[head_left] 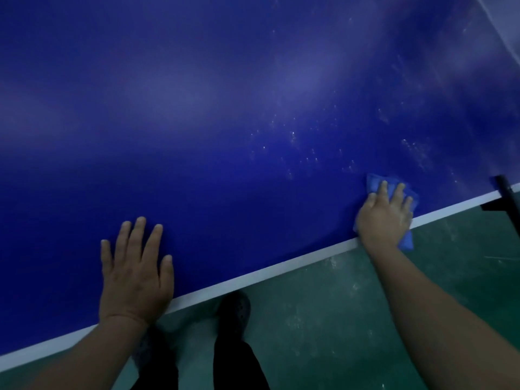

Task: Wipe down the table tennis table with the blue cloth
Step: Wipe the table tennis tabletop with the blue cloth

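Note:
The dark blue table tennis table [225, 114] fills most of the head view, its white edge line running from lower left to upper right. My right hand [385, 215] presses flat on the folded blue cloth [375, 183] at the table's near edge on the right, fingers straight and spread. Part of the cloth hangs over the edge below the hand. My left hand [136, 273] rests flat on the table near the edge at the lower left, holding nothing. Pale dusty specks dot the surface above and left of the cloth.
Below the table edge lies a green floor [351, 305] with pale scuffs. My dark trouser legs and shoes [233, 313] stand close to the edge. A black post and clamp [506, 198] sit at the table's edge on the far right.

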The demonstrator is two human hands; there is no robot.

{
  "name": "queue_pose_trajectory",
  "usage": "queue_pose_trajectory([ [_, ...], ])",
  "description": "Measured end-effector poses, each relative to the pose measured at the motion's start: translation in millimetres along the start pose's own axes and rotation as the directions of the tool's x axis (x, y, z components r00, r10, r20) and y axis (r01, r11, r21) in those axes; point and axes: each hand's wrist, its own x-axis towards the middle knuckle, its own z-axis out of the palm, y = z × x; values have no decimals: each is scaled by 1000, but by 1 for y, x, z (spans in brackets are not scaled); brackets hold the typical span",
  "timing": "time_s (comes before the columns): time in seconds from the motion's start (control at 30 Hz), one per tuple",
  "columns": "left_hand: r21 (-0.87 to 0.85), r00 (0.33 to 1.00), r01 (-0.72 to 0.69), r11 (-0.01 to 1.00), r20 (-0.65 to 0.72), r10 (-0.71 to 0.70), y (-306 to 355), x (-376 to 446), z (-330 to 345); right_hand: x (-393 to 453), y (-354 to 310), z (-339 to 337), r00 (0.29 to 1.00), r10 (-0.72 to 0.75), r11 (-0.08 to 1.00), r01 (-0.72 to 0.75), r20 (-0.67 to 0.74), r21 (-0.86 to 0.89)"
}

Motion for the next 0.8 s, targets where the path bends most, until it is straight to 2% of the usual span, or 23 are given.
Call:
queue_pose_trajectory([
  [0.03,-5,1000,1,1000,-1,-1,0,0,0,-15,-14,6,999,-35,999,34,-18,-14],
  [0.07,-7,1000,3,1000,-2,-3,0,1,0,-37,-29,12,987,-154,988,154,-40,-10],
  [0.1,-5,1000,4,1000,-2,-4,0,0,0,-61,-44,19,943,-331,944,330,-45,-15],
  [0.13,-3,1000,4,1000,-1,-4,0,1,0,-86,-54,27,844,-536,844,536,-15,-14],
  [0.17,-2,1000,6,1000,2,-6,1,0,-1,-108,-56,33,703,-708,704,710,60,-12],
  [0.2,1,1000,8,1000,5,-8,1,0,-2,-117,-54,33,558,-820,562,827,127,-8],
  [0.23,4,1000,11,1000,9,-11,1,0,-2,-106,-47,31,463,-872,471,882,157,15],
  [0.27,6,1000,16,1000,12,-16,1,1,-2,-83,-39,31,474,-871,479,878,131,12],
  [0.3,8,1000,18,1000,13,-18,1,1,-3,-58,-31,28,573,-814,574,818,97,-18],
  [0.33,12,1000,16,1000,14,-16,2,1,-3,-33,-24,23,720,-692,717,694,53,-60],
  [0.37,16,1000,10,1000,17,-10,3,1,-3,-11,-18,16,857,-513,854,515,40,-76],
  [0.4,19,1000,5,1000,19,-5,3,1,-3,2,-14,12,944,-328,943,329,27,-52],
  [0.43,19,1000,2,1000,17,-2,2,1,-3,2,-17,9,982,-189,982,189,26,-24],
  [0.47,16,1000,1,1000,14,-1,2,2,-3,-9,-27,9,990,-141,990,141,18,-12],
  [0.5,13,1000,0,1000,11,0,1,2,-3,-28,-39,13,983,-184,982,184,7,-28],
  [0.53,10,1000,1,1000,11,-1,1,2,-3,-53,-52,17,951,-308,951,307,0,-40],
  [0.63,-3,1000,9,1000,8,-9,1,2,-2,-125,-109,38,724,-689,725,687,36,50],
  [0.7,-1,1000,6,1000,-2,-6,2,2,-2,-155,-158,45,596,-800,599,789,68,137],
  [0.8,7,1000,1,1000,-15,-1,3,1,-1,-142,-203,53,479,-875,484,862,69,154],
])
